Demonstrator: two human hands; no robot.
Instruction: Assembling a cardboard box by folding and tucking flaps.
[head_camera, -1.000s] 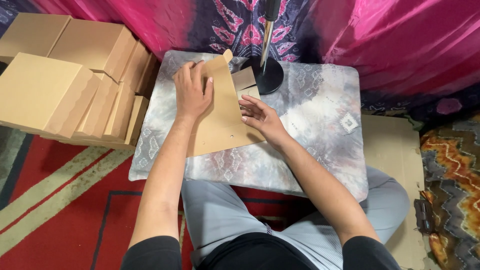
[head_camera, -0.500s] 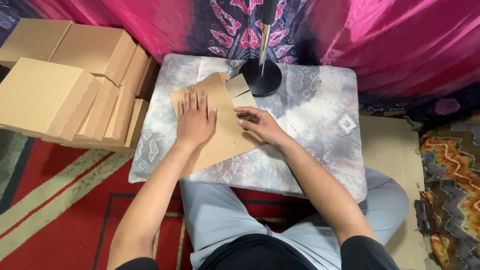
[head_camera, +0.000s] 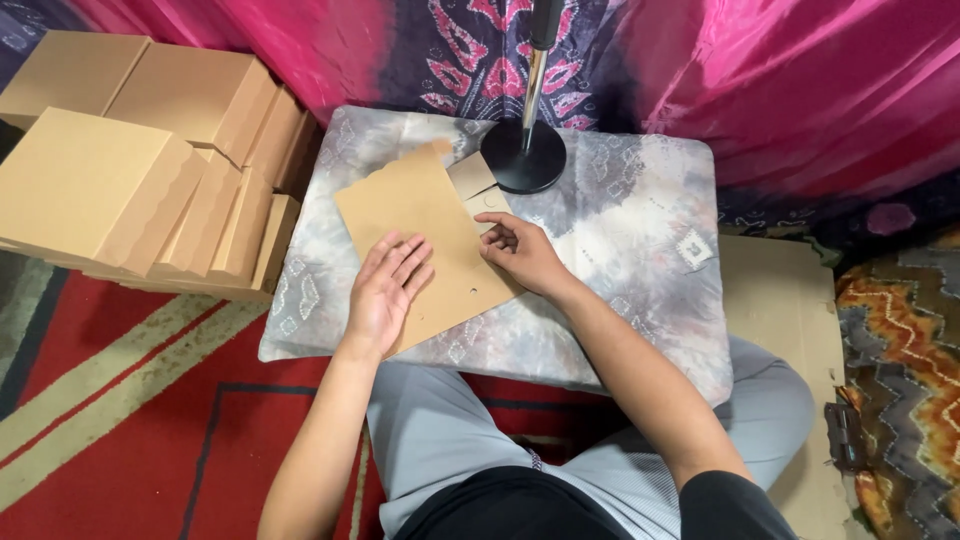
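Flat kraft cardboard box blank, held down on low cloth-covered table for folding.

Item: die-cut brown blank with a scalloped upper edge, lying flat near the table's left half, its side flap just beside the black round stand base. Left hand: palm down, fingers spread wide, pressing the blank's lower part; it grips nothing. Right hand: fingers curled narrow at the blank's right edge, fingertips touching the cardboard; whether they pinch the edge cannot be told. Step judged: steadying the sheet ahead of a fold along the right side. Next move calls for firm left-hand pressure while the right lifts the edge cleanly along its crease. Adjacent: stack of finished brown boxes on the red rug, left of the table.
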